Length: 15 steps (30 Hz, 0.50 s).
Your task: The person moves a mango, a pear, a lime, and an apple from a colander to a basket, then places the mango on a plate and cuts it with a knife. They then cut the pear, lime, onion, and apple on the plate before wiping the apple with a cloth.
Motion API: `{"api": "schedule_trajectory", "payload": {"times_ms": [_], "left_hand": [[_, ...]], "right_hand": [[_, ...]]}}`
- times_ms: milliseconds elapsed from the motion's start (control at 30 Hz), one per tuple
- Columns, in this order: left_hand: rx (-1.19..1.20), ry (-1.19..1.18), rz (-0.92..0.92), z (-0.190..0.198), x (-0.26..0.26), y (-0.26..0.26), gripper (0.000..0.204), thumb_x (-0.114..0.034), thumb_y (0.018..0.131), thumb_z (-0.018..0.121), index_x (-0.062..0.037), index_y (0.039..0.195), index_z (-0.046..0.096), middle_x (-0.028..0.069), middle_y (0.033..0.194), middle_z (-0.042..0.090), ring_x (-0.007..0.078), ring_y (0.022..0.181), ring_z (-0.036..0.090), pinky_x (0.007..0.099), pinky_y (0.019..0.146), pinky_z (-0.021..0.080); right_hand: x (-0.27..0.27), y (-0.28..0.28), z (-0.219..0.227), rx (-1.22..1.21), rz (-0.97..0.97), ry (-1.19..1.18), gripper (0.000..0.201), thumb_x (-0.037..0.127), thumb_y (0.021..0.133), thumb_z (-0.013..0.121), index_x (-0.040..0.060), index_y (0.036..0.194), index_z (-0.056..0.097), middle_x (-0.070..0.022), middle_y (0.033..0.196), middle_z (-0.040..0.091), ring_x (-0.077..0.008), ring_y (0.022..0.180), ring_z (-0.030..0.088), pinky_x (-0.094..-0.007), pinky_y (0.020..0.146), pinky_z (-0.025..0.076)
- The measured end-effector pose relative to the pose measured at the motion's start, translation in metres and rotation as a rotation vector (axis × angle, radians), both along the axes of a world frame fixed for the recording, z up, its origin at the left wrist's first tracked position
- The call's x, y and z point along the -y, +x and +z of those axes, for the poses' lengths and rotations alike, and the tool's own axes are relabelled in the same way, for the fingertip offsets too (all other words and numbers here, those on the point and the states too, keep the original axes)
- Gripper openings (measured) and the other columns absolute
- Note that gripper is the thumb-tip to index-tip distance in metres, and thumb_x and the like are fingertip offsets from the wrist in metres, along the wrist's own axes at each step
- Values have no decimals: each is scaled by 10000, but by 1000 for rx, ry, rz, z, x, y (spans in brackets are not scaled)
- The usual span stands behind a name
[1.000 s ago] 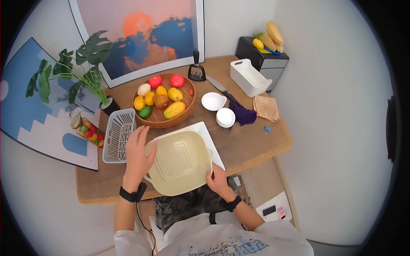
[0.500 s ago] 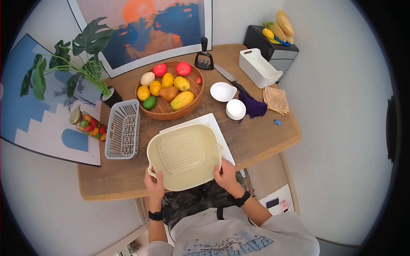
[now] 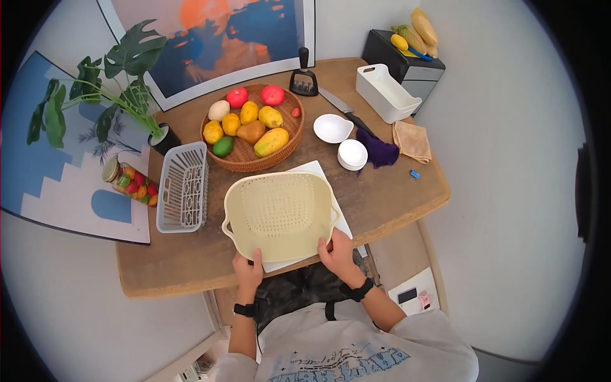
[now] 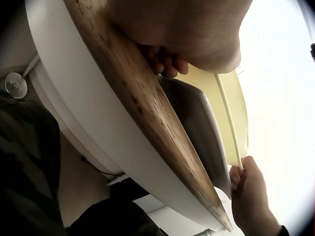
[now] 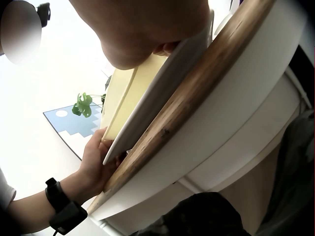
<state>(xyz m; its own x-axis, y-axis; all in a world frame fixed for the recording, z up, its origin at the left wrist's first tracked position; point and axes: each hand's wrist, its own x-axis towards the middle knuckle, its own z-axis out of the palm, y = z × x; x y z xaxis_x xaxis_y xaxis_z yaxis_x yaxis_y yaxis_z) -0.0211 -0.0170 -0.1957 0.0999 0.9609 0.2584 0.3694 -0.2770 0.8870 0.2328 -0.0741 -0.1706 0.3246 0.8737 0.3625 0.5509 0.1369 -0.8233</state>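
Observation:
A pale yellow colander [image 3: 280,210] with a perforated bottom lies over a white cutting board [image 3: 344,223] at the table's near edge. My left hand [image 3: 248,270] grips its near rim left of centre, thumb on top and fingers underneath. At the near right corner, by the side handle, my right hand [image 3: 337,258] holds the rim the same way. The right wrist view shows the colander's side [image 5: 138,88] close above the board [image 5: 152,98], with the left hand [image 5: 93,160] at both edges. In the left wrist view the right hand [image 4: 250,194] pinches the far end of the rim.
A grey slotted basket [image 3: 182,191] stands left, beside a jar [image 3: 130,183]. Behind is a wicker basket [image 3: 254,164] of fruit. White bowls [image 3: 333,128], a knife [image 3: 337,102], a purple cloth [image 3: 380,150] and a white bin [image 3: 388,95] lie to the right.
My left hand came down from beside the grey basket to the colander's left handle, then shifted right along the near rim. The colander has moved slightly away from my body and turned straighter.

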Motion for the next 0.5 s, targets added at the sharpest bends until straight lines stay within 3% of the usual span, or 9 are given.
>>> {"api": "schedule_trajectory", "payload": {"times_ms": [267,500], "left_hand": [[100,1,29,1,0,-1,311,-225,1000,595,78,940,632,167,766,660,203,694,583,357,654,468],[62,-1,18,7,1,-1,305,-211,999,587,80,919,629,155,746,661,200,654,575,353,627,462]], "right_hand": [[0,1,-8,31,-1,19,117,122,836,662,29,895,624,-117,639,510,-290,532,511,-411,510,389],[-1,-1,-7,30,-16,29,118,122,825,672,34,883,618,-104,628,496,-302,548,508,-422,529,389]]}}
